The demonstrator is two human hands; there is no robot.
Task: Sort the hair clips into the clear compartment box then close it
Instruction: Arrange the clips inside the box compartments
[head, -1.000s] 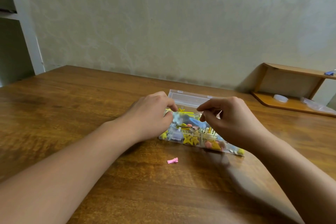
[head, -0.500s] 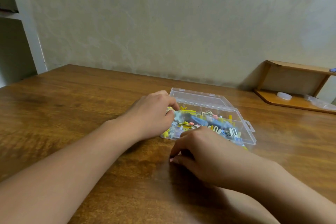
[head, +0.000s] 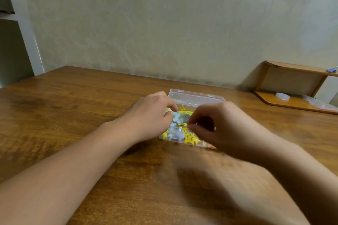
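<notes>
Clear box (head: 196,97) mid-desk (head: 73,107), lid up at the back, yellow and blue clips (head: 190,139) inside. Left hand (head: 151,115) at the box's left edge, fingers curled round it. Right hand (head: 217,126) blurred above the compartments, fingers pinched together; held thing, if any, unclear. Wooden shelf (head: 292,100) far right

Half a second ago our right hand (head: 225,129) lay low on the table (head: 73,107) before the clear compartment box (head: 197,97). Now we see it raised over the box's near right part, fingertips pinched together, blurred. The pink clip is out of sight.
</notes>
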